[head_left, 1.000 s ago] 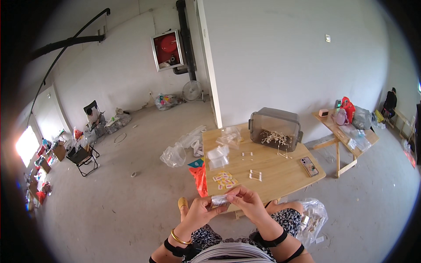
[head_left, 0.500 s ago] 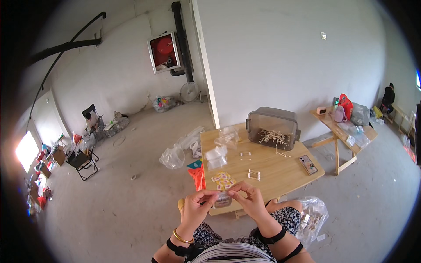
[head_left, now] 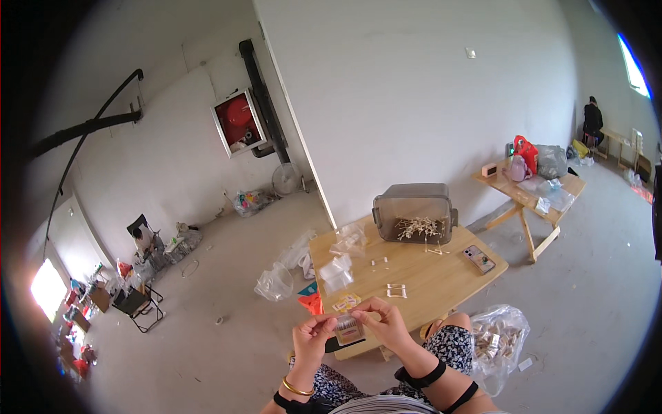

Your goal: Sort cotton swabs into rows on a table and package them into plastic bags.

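Note:
Between my two hands is a small clear packet (head_left: 350, 332) with thin sticks and a reddish label showing through; whether it is a bag or a box I cannot tell. My left hand (head_left: 313, 338) pinches its upper left corner, my right hand (head_left: 383, 321) its upper right. It hangs over the table's near edge. Just beyond lie yellow-and-white cards (head_left: 347, 301), partly hidden by my hands. Some cotton swabs (head_left: 396, 290) are laid out on the wooden table (head_left: 441, 286). Clear plastic bags (head_left: 336, 273) rest at its left side.
A grey see-through bin (head_left: 414, 200) lies on its side, loose swabs (head_left: 420, 226) inside. A phone (head_left: 478, 259) sits at the table's right. On the floor to my right stands a filled clear bag (head_left: 498, 341). Another table (head_left: 545, 203) and two distant people are farther off.
My view has shifted and tilted. The packet now hangs lower and shows more of its front, both hands still pinching its top edge. The cards are more covered by my hands.

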